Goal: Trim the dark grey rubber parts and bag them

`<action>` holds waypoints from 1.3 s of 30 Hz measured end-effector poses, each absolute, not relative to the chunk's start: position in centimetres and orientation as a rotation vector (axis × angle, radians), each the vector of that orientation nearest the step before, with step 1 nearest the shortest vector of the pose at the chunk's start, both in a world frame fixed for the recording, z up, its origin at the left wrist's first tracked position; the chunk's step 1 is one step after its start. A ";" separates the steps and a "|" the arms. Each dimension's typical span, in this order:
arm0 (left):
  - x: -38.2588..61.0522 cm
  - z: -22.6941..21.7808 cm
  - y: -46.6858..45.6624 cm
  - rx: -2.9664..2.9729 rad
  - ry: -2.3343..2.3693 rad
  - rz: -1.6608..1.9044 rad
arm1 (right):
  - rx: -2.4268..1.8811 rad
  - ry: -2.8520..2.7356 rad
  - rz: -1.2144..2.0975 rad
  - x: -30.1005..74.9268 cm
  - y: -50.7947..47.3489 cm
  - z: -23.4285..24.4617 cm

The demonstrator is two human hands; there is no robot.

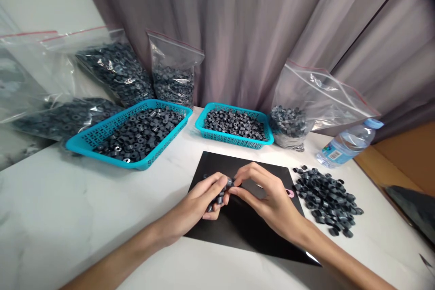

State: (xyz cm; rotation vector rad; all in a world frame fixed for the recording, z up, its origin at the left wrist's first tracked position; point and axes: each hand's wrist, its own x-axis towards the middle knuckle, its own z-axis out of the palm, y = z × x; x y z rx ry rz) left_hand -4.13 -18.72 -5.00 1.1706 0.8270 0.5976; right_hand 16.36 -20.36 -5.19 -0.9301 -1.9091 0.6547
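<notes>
Above a black mat [244, 231], my two hands meet fingertip to fingertip. My left hand [207, 192] is closed around several small dark grey plastic cylinders [219, 200], one of them pinched upright near the thumb. My right hand [263, 190] pinches a small dark piece at the end of that cylinder; the fingers partly hide it, so its kind is unclear. Behind my right hand, a pink object [290, 193] lies on the mat, partly covered. To the right, a loose pile of dark parts [328, 199] rests on the white table.
A large teal basket [142, 163] and a smaller teal basket [234, 138] hold dark parts. Zip bags of parts [115, 70], [173, 81] stand behind, and another zip bag [288, 122] is at right. A water bottle [350, 145] leans beyond the pile. A grey curtain [244, 31] hangs behind.
</notes>
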 end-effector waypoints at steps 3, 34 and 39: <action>-4.1 -5.0 -18.6 1.181 0.792 0.599 | -0.962 -1.877 0.648 16.3 -20.3 -5.2; -3.9 -4.7 -18.6 1.053 0.715 0.596 | -1.053 -1.776 0.825 16.3 -20.5 -4.6; -4.1 -4.8 -18.5 1.063 0.721 0.573 | -1.092 -1.724 0.991 16.5 -20.2 -4.4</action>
